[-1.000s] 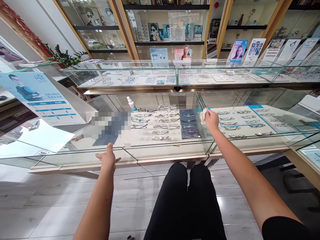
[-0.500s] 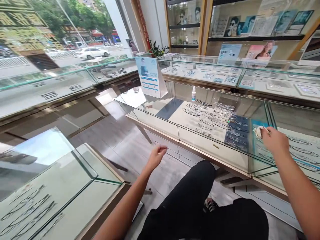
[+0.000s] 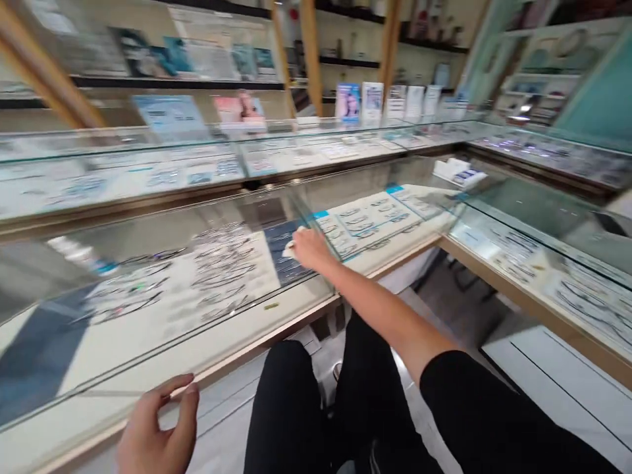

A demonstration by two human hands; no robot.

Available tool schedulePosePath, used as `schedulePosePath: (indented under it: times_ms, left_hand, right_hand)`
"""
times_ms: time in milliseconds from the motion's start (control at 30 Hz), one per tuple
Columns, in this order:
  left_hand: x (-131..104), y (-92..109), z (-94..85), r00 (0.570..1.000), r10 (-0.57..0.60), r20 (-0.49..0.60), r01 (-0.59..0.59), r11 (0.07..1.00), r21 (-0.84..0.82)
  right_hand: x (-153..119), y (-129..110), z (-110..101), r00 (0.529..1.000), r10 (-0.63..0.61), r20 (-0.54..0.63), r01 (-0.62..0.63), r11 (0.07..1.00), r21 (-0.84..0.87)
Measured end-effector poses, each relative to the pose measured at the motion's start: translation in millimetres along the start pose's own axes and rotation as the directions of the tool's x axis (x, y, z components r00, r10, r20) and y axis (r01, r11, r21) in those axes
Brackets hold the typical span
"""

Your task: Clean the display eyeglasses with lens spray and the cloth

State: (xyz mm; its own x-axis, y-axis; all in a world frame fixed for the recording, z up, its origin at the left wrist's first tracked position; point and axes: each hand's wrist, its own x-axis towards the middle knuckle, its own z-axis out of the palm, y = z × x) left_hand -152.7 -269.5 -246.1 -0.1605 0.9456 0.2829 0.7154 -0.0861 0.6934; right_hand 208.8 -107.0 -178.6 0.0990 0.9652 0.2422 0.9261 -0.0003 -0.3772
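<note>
My right hand (image 3: 312, 250) is closed round a crumpled white cloth (image 3: 288, 250), over the glass top of a display counter (image 3: 296, 296); whether the cloth touches the glass is hard to tell. Below the glass, rows of eyeglasses (image 3: 222, 270) lie on pale and dark blue mats. My left hand (image 3: 158, 424) is at the lower left, by the counter's front edge, with thumb and fingers apart and nothing between them. A white spray bottle (image 3: 79, 253), smeared by motion, stands on the glass at the left.
A second glass counter (image 3: 533, 257) adjoins at the right, forming a corner. Farther back runs another long display case (image 3: 316, 155) with upright cards (image 3: 348, 102) on it. A white tray-like box (image 3: 459, 173) stands near the far corner. My knees (image 3: 291, 375) are close under the counter's front.
The view has swung right, bringing the right-hand counter into sight. My right hand still holds the cloth over the glass. My left hand now appears lower left, with its fingers more apart.
</note>
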Motion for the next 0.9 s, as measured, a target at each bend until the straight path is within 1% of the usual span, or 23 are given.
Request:
schedulePosePath:
  times_ms: [33,100,133,200,267,333,400,433,467,533,600,667,733,800,867,900]
  left_hand:
    - [13,20,9.6,0.997,0.073,0.022,-0.073,0.997,0.004]
    - [37,56,27.1,0.976,0.201,0.084,-0.202,0.979,0.006]
    - [48,71,35.8,0.963,0.242,0.119,-0.245,0.97,0.004]
    - [69,93,54.6,0.934,0.293,0.203,-0.299,0.954,-0.001]
    - [87,107,74.1,0.9,0.333,0.282,-0.343,0.939,-0.012]
    - [100,115,90.5,0.87,0.375,0.319,-0.388,0.921,-0.027]
    - [106,118,99.2,0.85,0.407,0.334,-0.422,0.906,-0.03]
    - [107,117,99.6,0.845,0.417,0.334,-0.433,0.901,-0.028]
    - [107,114,97.1,0.844,0.421,0.331,-0.439,0.898,-0.025]
    - [103,102,84.2,0.852,0.424,0.306,-0.441,0.897,-0.015]
    - [94,79,62.7,0.868,0.428,0.252,-0.44,0.898,-0.01]
    - [76,48,36.2,0.893,0.407,0.191,-0.411,0.911,-0.022]
    - [48,13,8.7,0.932,0.333,0.143,-0.331,0.943,-0.044]
    - [13,-19,-17.0,0.969,0.209,0.132,-0.204,0.978,-0.052]
    - [-27,-45,-40.1,0.988,0.068,0.139,-0.065,0.998,-0.028]
    - [-47,-55,-50.5,0.99,0.001,0.141,0.001,1.0,-0.009]
  right_hand:
    - [-4,2,3,1.0,0.002,-0.008,-0.002,1.0,0.009]
    - [-12,4,8,0.999,0.014,-0.035,-0.013,0.999,0.03]
    - [-15,6,9,0.999,0.017,-0.047,-0.015,0.999,0.045]
    - [-18,8,12,0.998,0.031,-0.049,-0.027,0.996,0.087]
    - [-19,11,12,0.998,0.051,-0.039,-0.045,0.991,0.128]
    - [-18,14,12,0.997,0.068,-0.031,-0.062,0.984,0.166]
    - [-17,16,9,0.996,0.086,-0.033,-0.077,0.973,0.219]
    - [-18,17,7,0.995,0.094,-0.034,-0.083,0.965,0.249]
    - [-19,17,4,0.994,0.105,-0.035,-0.092,0.957,0.276]
    - [-23,15,-1,0.991,0.131,-0.037,-0.114,0.946,0.305]
    - [-29,12,-6,0.986,0.159,-0.045,-0.14,0.947,0.29]
    - [-35,9,-7,0.988,0.154,-0.034,-0.138,0.948,0.289]
    - [-38,8,-5,0.989,0.145,-0.016,-0.134,0.946,0.296]
    - [-35,13,2,0.993,0.118,-0.001,-0.112,0.944,0.31]
    - [-30,21,11,0.995,0.097,0.016,-0.097,0.943,0.318]
    - [-28,27,15,0.992,0.124,-0.019,-0.112,0.941,0.318]
